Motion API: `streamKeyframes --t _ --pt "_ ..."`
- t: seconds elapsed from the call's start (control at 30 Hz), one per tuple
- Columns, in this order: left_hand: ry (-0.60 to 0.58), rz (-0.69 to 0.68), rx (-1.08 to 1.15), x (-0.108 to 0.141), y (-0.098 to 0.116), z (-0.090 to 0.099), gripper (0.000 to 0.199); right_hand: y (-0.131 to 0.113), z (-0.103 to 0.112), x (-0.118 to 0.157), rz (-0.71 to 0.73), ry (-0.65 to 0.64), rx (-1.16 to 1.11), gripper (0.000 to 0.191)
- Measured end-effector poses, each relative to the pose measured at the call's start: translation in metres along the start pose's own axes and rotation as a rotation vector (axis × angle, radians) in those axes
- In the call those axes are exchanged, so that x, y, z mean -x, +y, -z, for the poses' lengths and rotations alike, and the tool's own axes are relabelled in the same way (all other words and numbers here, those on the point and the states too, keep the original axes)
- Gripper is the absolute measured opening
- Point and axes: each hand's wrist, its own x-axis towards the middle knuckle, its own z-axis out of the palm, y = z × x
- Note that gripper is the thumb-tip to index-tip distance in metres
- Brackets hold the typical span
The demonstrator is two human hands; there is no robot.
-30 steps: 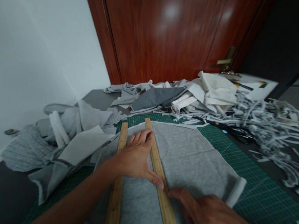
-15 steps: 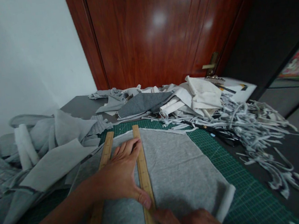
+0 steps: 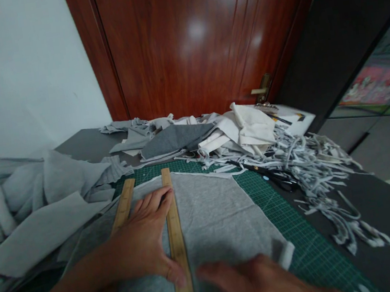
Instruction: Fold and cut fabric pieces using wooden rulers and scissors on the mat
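A piece of light grey knit fabric [image 3: 218, 205] lies on a green cutting mat [image 3: 315, 254]. Two wooden rulers run lengthwise over it: a right one [image 3: 177, 245] and a left one [image 3: 125, 201]. My left hand [image 3: 146, 242] rests with fingers spread across the gap, fingertips and thumb on the right ruler, the palm side near the left one. Just right of that ruler is my right hand [image 3: 265, 283], blurred, index finger stretched forward and the other fingers curled. Whatever lies under its curled fingers is hidden.
Black-handled scissors [image 3: 281, 177] lie at the mat's right edge, beside a heap of thin fabric strips [image 3: 315, 177]. Cream cloth [image 3: 255, 125] and dark grey cloth [image 3: 175, 139] are piled at the back. More grey fabric [image 3: 68, 173] is heaped on the left, and a wooden door [image 3: 181, 46] stands behind.
The view has turned slightly right, so everything sits further left. My right hand has come a little away from the right ruler's edge; my left hand keeps its place on it.
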Motion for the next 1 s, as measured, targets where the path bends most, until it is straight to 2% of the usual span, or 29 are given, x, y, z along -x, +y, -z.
streamKeyframes --t 0.07,0.1,0.13,0.17,0.27,0.37,0.5,0.7,0.83,1.0 --pt "-0.006 -0.003 -0.005 0.000 -0.002 -0.002 0.161 0.025 0.043 0.006 -0.093 0.200 0.042 0.038" --pt "-0.010 -0.008 -0.009 0.000 -0.002 -0.002 0.160 0.043 0.065 0.010 -0.143 0.284 0.142 0.031" --pt "-0.011 -0.014 -0.011 0.000 -0.003 -0.002 0.159 0.064 0.086 0.014 -0.231 0.291 0.276 0.031" --pt "-0.009 -0.021 -0.013 0.000 -0.003 -0.001 0.155 0.085 0.104 0.018 -0.321 0.246 0.411 0.030" --pt "0.001 -0.034 -0.007 0.000 -0.002 0.000 0.148 0.138 0.137 0.029 -0.401 0.162 0.515 0.030" --pt "-0.029 -0.022 0.001 -0.002 0.000 0.003 0.152 0.160 0.142 0.032 -0.418 0.065 0.572 0.036" --pt "-0.069 0.013 0.004 -0.002 0.003 0.006 0.161 0.160 0.134 0.027 -0.425 -0.009 0.623 0.048" --pt "-0.055 -0.002 0.007 0.001 0.002 0.005 0.155 0.164 0.135 0.020 -0.424 -0.052 0.695 0.032" --pt "-0.081 0.013 0.003 0.001 0.006 0.009 0.154 0.167 0.138 0.019 -0.405 -0.033 0.671 0.024" --pt "-0.117 0.034 0.008 0.000 0.014 0.015 0.153 0.167 0.149 0.013 -0.412 0.060 0.556 0.016"
